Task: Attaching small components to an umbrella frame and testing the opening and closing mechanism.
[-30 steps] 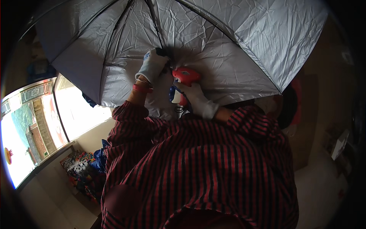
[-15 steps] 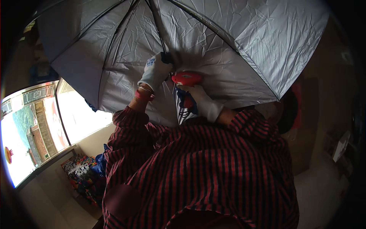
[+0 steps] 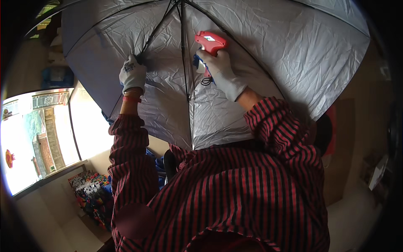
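A large open umbrella (image 3: 289, 59) with a silver-grey inner side is spread before me, its dark ribs (image 3: 183, 54) running together near the top edge. My left hand (image 3: 133, 75), in a white work glove, is closed on a dark umbrella rib at the left, around a black part of it. My right hand (image 3: 222, 72), in a similar glove with a blue palm, grips a red tagging gun (image 3: 212, 41) with a white trigger. The gun is held over the canopy, right of the middle rib. A small black coil (image 3: 206, 81) hangs at its handle.
Bright windows (image 3: 33, 134) stand at the left. Below them lies a pile of colourful patterned cloth (image 3: 90, 189), with blue fabric (image 3: 157, 166) beside my left arm. A dark round thing (image 3: 323, 134) is past the umbrella's right edge.
My left hand has moved left from the middle of the canopy to another rib. My right hand has lifted the tagging gun up and away, and the umbrella has turned and shifted.
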Demonstrator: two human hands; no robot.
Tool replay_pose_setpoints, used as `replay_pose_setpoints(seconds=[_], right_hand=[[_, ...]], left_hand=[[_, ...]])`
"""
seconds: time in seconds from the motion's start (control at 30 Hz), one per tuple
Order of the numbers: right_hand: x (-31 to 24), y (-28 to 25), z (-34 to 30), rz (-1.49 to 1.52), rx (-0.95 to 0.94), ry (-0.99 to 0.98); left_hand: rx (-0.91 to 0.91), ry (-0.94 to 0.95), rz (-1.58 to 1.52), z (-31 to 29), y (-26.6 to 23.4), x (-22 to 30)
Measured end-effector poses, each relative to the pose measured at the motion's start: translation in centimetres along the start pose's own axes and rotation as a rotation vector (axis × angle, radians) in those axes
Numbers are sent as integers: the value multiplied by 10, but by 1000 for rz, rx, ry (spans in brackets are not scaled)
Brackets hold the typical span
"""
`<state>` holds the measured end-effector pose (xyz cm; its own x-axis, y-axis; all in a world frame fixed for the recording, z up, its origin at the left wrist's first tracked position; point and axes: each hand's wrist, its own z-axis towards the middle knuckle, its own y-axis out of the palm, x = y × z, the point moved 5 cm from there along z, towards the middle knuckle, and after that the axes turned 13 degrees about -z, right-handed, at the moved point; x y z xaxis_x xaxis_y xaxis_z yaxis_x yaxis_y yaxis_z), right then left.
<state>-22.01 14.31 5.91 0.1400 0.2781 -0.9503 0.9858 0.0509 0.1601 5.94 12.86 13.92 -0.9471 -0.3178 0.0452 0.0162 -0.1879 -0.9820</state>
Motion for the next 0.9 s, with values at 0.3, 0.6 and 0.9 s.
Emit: replay_pose_setpoints(seconds=[0.3,0.6,0.9], right_hand=[[12,21,-2,-68,61,-103],[15,19,-10,68,-103,3],[28,20,3,473,-342,272]], left_hand=[[-251,38,-888,-52,42,101],[-254,-33,-994,-52,46,104],[-347,-104,-999,-45,71,79]])
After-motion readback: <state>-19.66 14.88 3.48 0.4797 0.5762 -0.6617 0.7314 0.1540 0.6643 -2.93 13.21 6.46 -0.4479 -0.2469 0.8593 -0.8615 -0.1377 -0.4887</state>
